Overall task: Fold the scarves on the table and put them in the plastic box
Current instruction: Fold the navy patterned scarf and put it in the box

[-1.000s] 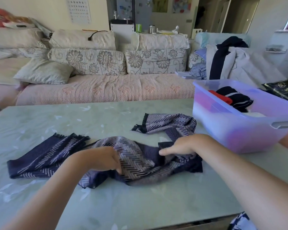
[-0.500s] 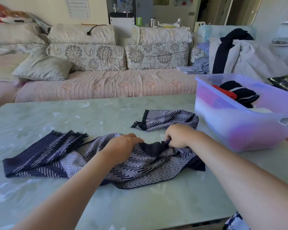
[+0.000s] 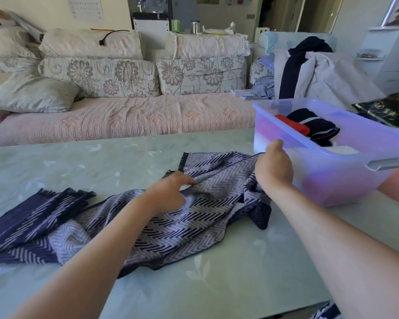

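A long navy and grey herringbone scarf [image 3: 182, 224] lies crumpled across the green table [image 3: 217, 284]. Its dark fringed end rests at the left, its lighter fringed end near the table's middle. My left hand [image 3: 171, 192] pinches the scarf's near edge close to that lighter end. My right hand [image 3: 273, 168] grips the scarf's far edge, just in front of the plastic box [image 3: 332, 180]. The translucent purple box stands at the right and holds folded red, navy and white scarves.
A sofa [image 3: 124, 120] with floral cushions runs behind the table. Clothes are piled on a chair [image 3: 309, 72] at the back right. A black package [image 3: 389, 109] lies behind the box. A grey handle [image 3: 382, 163] sticks out from the box's right side.
Both hands have moved away from me and to the right along the scarf. The bunched lighter end has been drawn out wider and flatter between them.
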The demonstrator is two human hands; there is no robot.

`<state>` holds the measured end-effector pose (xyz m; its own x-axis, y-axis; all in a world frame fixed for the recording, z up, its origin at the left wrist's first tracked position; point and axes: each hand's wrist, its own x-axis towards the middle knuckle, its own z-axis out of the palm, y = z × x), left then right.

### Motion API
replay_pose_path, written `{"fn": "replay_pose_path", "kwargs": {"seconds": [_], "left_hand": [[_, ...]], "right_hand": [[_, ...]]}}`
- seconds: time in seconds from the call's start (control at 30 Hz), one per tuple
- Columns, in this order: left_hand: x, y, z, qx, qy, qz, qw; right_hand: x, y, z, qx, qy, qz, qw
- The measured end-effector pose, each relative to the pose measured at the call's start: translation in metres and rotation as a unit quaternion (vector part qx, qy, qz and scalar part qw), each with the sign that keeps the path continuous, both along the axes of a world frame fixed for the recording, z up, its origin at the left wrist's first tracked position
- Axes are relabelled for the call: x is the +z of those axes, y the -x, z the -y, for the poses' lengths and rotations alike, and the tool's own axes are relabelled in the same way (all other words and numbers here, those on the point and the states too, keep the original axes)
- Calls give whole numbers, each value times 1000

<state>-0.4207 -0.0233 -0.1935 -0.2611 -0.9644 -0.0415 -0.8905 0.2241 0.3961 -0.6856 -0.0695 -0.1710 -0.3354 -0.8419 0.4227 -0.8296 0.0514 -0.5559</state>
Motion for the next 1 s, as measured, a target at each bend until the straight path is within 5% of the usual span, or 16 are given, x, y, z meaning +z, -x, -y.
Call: {"fn": "replay_pose_path", "kwargs": {"seconds": [0.07,0.17,0.23,0.33,0.43,0.5,0.6,0.73,0.83,1.0], "left_hand": [[-8,2,-7,-32,-49,66,996],[-20,8,-10,-19,10,57,998],[-22,10,-8,12,51,55,997],[-23,14,-3,21,113,60,992],[-21,16,1,50,153,-25,987],[-12,17,5,70,211,-101,970],[-4,19,7,56,203,-163,964],[-25,12,2,35,164,-88,982],[-43,5,-5,53,122,60,989],[-53,-8,-2,115,-42,159,980]], "right_hand": [[-4,4,-1,-18,-36,-46,998],[-8,-1,-5,-18,-105,-260,960],[-10,-6,-5,100,-79,-354,926],[-14,-27,-11,331,-117,-326,878],[-20,-47,-13,352,-192,-339,851],[-20,-51,-10,300,-147,-381,862],[-15,-50,-3,187,-59,-314,929],[-14,-47,5,80,-69,-147,984],[-18,-52,3,142,-124,-105,976],[-25,-73,-19,248,-58,-250,934]]}}
